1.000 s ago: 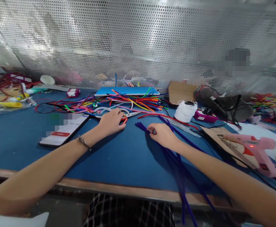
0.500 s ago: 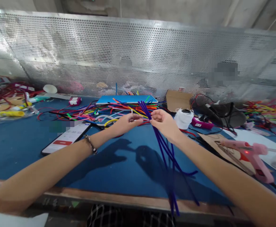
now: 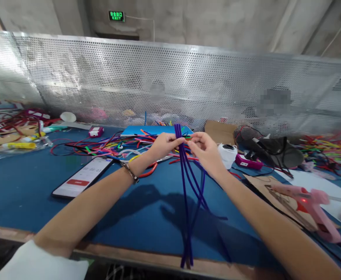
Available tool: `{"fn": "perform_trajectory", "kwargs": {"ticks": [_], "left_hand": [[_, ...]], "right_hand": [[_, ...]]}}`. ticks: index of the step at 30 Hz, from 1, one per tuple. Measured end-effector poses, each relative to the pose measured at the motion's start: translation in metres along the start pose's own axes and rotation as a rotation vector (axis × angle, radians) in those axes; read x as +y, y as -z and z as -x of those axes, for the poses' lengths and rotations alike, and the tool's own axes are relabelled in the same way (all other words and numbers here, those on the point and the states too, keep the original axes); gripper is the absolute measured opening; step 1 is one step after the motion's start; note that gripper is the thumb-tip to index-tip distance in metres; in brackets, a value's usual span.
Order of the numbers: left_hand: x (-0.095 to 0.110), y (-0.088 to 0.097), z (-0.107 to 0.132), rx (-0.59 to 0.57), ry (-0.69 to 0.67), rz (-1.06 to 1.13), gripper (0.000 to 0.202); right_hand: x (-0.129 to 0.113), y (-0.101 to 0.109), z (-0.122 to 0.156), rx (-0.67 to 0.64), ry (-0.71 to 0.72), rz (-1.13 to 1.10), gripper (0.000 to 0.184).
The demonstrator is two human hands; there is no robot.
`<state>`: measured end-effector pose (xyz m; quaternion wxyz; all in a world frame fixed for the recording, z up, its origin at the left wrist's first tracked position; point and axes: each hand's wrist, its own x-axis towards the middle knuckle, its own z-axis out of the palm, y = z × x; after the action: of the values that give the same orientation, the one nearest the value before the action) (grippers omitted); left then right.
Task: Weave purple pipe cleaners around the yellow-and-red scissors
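A bundle of purple pipe cleaners (image 3: 178,131) stands nearly upright over the blue table, its short top ends level and its long tails hanging towards the front edge. My left hand (image 3: 165,147) is closed on the bundle near the top, thumb across the front of the strands. Just to the right, my right hand (image 3: 204,151) has thumb and fingertips pressed together beside the bundle; whatever they pinch is too small to make out. Behind both hands lies a heap of multicoloured pipe cleaners (image 3: 126,146).
A phone (image 3: 84,177) lies at left. To the right are a white spool (image 3: 227,155), a magenta box (image 3: 248,161) and a pink glue gun (image 3: 310,202) on cardboard. A blue board (image 3: 155,129) and a perforated metal screen (image 3: 129,77) stand at the back.
My left hand has moved right and closed on the purple bundle. My right hand's fingertips have shifted off it to its right side. The bundle now hangs straighter, and the view has tilted up.
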<state>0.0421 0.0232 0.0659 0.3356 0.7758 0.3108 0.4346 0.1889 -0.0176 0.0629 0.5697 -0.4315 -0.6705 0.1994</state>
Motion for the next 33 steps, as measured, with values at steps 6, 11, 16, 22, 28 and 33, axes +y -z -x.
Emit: {"fn": "perform_trajectory", "kwargs": {"ticks": [6, 11, 16, 22, 28, 33], "left_hand": [[0.009, -0.002, -0.004, -0.217, -0.034, 0.026, 0.017], [0.008, -0.005, -0.008, -0.315, -0.006, 0.067, 0.016], [0.008, -0.004, -0.012, -0.380, 0.062, 0.120, 0.024], [0.007, -0.004, -0.011, -0.446, 0.110, 0.133, 0.027], [0.004, -0.001, -0.011, -0.510, 0.142, 0.150, 0.025], [0.007, -0.002, -0.010, -0.517, 0.138, 0.181, 0.021]], "right_hand": [[-0.018, 0.016, -0.015, -0.144, -0.076, -0.064, 0.016], [-0.020, 0.013, -0.016, -0.194, -0.134, -0.135, 0.016], [-0.017, 0.011, -0.018, -0.134, -0.164, -0.188, 0.019], [-0.013, 0.008, -0.016, -0.184, -0.212, -0.207, 0.024], [-0.015, 0.013, -0.015, -0.319, -0.235, -0.181, 0.029], [-0.020, 0.012, -0.013, -0.297, -0.161, -0.161, 0.029]]}}
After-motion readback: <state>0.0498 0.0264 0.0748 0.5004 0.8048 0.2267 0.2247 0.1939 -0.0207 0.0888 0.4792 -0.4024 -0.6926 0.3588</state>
